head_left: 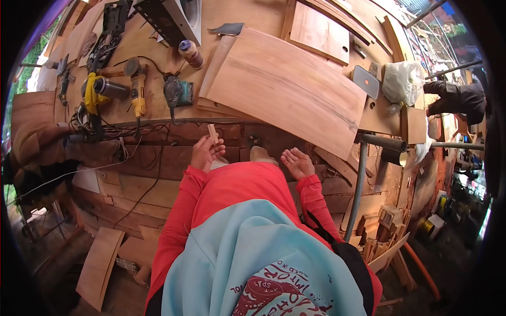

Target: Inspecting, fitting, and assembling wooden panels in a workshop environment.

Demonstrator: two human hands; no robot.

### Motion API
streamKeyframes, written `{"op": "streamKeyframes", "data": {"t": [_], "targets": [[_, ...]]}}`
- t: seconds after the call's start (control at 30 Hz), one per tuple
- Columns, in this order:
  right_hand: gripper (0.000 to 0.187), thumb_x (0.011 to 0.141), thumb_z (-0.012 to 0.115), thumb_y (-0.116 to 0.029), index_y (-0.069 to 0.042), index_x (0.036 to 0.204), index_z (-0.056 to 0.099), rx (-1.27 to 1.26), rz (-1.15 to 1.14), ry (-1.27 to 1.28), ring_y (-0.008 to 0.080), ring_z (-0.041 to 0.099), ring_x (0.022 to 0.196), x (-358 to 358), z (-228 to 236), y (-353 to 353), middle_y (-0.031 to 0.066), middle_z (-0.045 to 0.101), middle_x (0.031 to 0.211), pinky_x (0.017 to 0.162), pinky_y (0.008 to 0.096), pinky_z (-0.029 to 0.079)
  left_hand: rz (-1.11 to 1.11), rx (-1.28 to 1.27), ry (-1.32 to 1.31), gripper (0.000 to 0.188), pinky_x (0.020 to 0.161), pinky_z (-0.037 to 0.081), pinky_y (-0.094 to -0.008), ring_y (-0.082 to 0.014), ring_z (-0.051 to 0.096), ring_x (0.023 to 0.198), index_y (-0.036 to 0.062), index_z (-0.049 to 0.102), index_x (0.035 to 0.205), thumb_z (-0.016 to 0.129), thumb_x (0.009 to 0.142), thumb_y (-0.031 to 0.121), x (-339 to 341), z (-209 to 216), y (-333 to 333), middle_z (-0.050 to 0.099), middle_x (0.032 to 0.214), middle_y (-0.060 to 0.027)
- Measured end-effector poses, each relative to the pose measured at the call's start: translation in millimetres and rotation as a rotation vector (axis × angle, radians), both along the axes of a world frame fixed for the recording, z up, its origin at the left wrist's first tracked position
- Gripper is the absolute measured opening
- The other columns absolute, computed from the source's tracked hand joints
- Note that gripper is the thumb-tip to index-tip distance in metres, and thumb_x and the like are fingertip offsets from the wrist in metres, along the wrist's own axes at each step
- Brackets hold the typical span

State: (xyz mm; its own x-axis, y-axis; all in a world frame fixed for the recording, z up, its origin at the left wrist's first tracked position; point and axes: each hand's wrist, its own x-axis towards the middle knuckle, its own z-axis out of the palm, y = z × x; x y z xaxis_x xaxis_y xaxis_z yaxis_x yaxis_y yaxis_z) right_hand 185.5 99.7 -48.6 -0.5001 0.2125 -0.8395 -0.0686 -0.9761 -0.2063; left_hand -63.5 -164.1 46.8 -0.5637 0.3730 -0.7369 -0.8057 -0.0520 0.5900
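A small block of light wood [212, 133] stands up from the fingers of my left hand [207, 152], which is closed on it just in front of the workbench edge. My right hand [298, 163] is palm up with its fingers stretched out, holding nothing. Nearest to it, a broad reddish-brown wooden panel [290, 87] lies on the workbench [163, 50], one corner jutting past the front edge. Left of the panel are a teal sander [183, 92] and a yellow-bodied power tool [138, 94]. Behind them stands a bottle [191, 54] with brownish contents.
Another yellow tool [92, 94] and tangled cables lie at the bench's left. At the right are a white plastic bag [402, 83], a metal pipe [358, 189] and a person's dark sleeve [461, 101]. Wood offcuts [382, 226] stand at lower right; loose boards [100, 266] lean lower left.
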Motion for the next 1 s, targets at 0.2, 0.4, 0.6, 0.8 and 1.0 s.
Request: {"op": "streamKeyframes", "data": {"t": [0.2,0.4,0.6,0.8,1.0], "targets": [[0.035,0.095,0.062,-0.018,0.004,0.119,0.049,-0.004,-0.017,0.025,0.0343,0.053,0.118,16.0,9.2,5.7,0.0218,0.05,0.129,0.104,0.0497,0.047,0.008,0.056,-0.065,0.024,0.08,0.056,-0.0321,-0.0187,0.065,0.088,-0.0017,0.06,0.11,0.059,0.096,0.018,15.0,-11.1,1.6,0.066,0.1,-0.0097],[0.031,0.096,0.061,-0.02,0.003,0.116,0.054,0.02,-0.104,0.085,0.032,0.054,0.117,3.3,0.8,35.5,0.0183,0.055,0.123,0.104,0.0477,0.046,0.073,0.106,-0.038,0.024,0.082,0.056,-0.0318,-0.0186,0.065,0.09,-0.001,0.061,0.111,0.059,0.096,0.018,14.8,0.0,-3.5,0.066,0.101,-0.0097],[0.022,0.097,0.06,-0.02,-0.002,0.108,0.059,-0.034,-0.174,0.008,0.0314,0.056,0.112,-14.1,-1.2,53.6,0.0148,0.06,0.115,0.102,0.0482,0.047,0.155,0.126,-0.054,0.029,0.082,0.055,-0.0315,-0.0176,0.065,0.089,0.0,0.059,0.115,0.058,0.098,0.023,16.5,8.1,-11.2,0.066,0.102,-0.0092],[0.016,0.097,0.061,-0.019,-0.005,0.105,0.062,-0.024,-0.171,0.011,0.0294,0.057,0.109,-8.7,-15.0,60.8,0.0123,0.061,0.114,0.099,0.0453,0.049,0.231,0.293,-0.075,0.037,0.082,0.055,-0.032,-0.0171,0.064,0.089,-0.0007,0.057,0.124,0.056,0.099,0.026,19.6,8.9,-2.7,0.067,0.103,-0.009],[0.017,0.095,0.065,-0.017,-0.005,0.106,0.061,0.033,-0.078,0.117,0.0288,0.059,0.106,4.7,-4.7,71.5,0.0123,0.061,0.114,0.097,0.0444,0.05,0.222,0.374,-0.022,0.035,0.08,0.055,-0.0314,-0.0165,0.064,0.088,0.0006,0.058,0.121,0.057,0.098,0.027,24.1,21.0,3.8,0.067,0.1,-0.0081]]}}
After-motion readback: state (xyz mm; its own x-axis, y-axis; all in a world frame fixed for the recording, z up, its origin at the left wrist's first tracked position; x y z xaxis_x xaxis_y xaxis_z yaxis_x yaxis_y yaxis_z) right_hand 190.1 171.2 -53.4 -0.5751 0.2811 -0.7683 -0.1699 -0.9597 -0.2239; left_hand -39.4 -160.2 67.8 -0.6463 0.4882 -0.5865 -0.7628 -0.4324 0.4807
